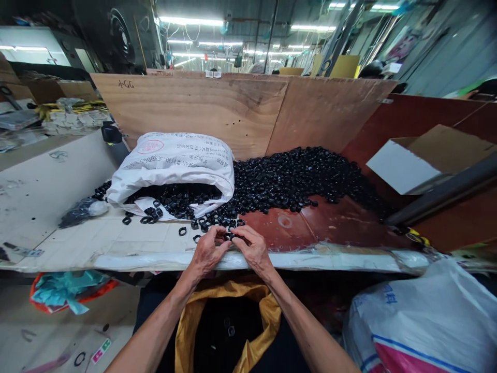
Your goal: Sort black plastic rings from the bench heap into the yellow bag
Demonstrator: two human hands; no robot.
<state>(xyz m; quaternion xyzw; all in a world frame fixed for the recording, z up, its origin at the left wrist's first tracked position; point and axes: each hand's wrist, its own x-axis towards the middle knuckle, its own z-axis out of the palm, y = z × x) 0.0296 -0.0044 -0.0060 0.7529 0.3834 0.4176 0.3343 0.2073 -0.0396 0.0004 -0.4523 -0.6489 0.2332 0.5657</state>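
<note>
My left hand (208, 252) and my right hand (254, 249) meet over the front edge of the work table, fingers bent and pinched together. Between their fingertips is a small black plastic ring (230, 236), partly hidden by the fingers. Loose black rings lie just beyond, one of them (183, 231) to the left of my hands. Below my wrists a yellow sack (185, 331) gapes, its inside dark with a few small pieces showing. A white printed sack (174, 155) lies on its side behind my left hand, with black rings spilling from its mouth.
A large heap of black rings (303, 176) spreads across the table's back right against wooden boards (194, 103). An open carton (407, 166) sits at the right. Below the table are a bulky white sack (423, 316) at right and an orange-rimmed container (37, 298) at left.
</note>
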